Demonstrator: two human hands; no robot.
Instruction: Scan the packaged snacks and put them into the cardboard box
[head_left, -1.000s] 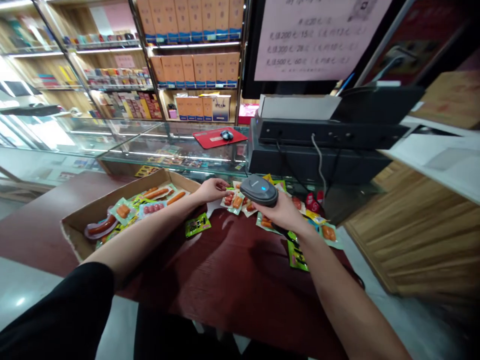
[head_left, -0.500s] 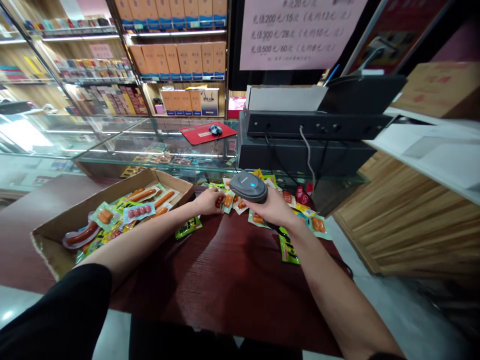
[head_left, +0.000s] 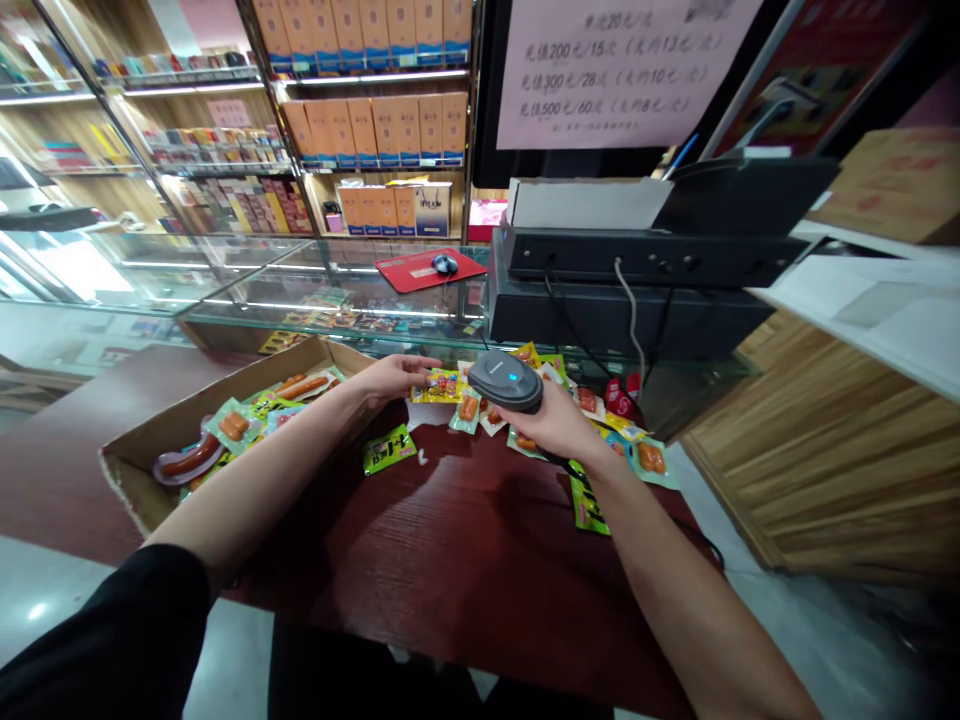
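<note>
My right hand [head_left: 561, 418] is wrapped round a dark grey barcode scanner [head_left: 504, 380] with a blue light on top. The scanner's head points left and away, over small snack packets. My left hand [head_left: 394, 380] pinches the left end of a yellow snack packet [head_left: 438, 386], just left of the scanner. Beside it lies a clear packet of small sausages [head_left: 467, 408]. A green packet [head_left: 390, 450] rests on the table below my left hand. Another green packet [head_left: 589, 500] lies below my right wrist, partly hidden by it.
An open cardboard box [head_left: 124, 465] of packed sausages stands at the left, partly behind my left forearm. Black cash-register equipment [head_left: 637, 300] with cables stands behind the packets, beside a glass counter [head_left: 315, 290]. A red mouse pad [head_left: 405, 272] lies on the glass.
My left hand has shifted slightly left and back, and the yellow packet now shows at its fingers. My right hand still holds the scanner. The whole view has shifted a little.
</note>
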